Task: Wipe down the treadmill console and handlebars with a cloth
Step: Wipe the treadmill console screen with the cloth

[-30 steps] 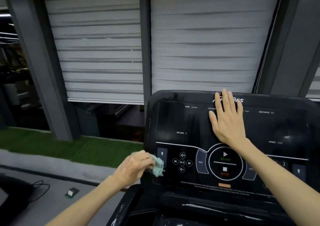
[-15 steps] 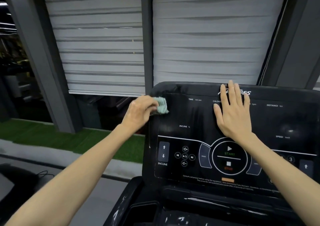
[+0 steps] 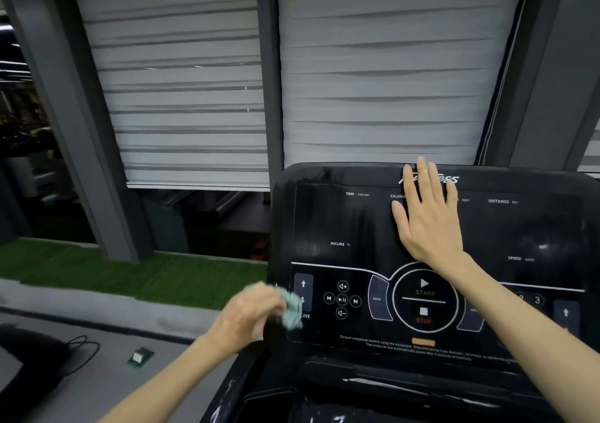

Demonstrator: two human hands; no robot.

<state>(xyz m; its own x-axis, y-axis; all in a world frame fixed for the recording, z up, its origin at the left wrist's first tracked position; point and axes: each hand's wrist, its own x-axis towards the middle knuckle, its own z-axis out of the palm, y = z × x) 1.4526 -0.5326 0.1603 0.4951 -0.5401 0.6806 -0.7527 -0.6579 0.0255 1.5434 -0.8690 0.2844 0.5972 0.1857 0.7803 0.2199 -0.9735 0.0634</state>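
Left hand (image 3: 250, 317) grips the cloth (image 3: 292, 309) at the treadmill console's (image 3: 324, 221) lower-left edge; right hand (image 3: 428, 218) lies open on it. Handlebars, unseen here, probably remain.

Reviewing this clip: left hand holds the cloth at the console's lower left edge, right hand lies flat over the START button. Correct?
Not quite. In the head view the right hand lies flat higher up the console, above the START button. The left hand does hold the cloth at the lower left edge.
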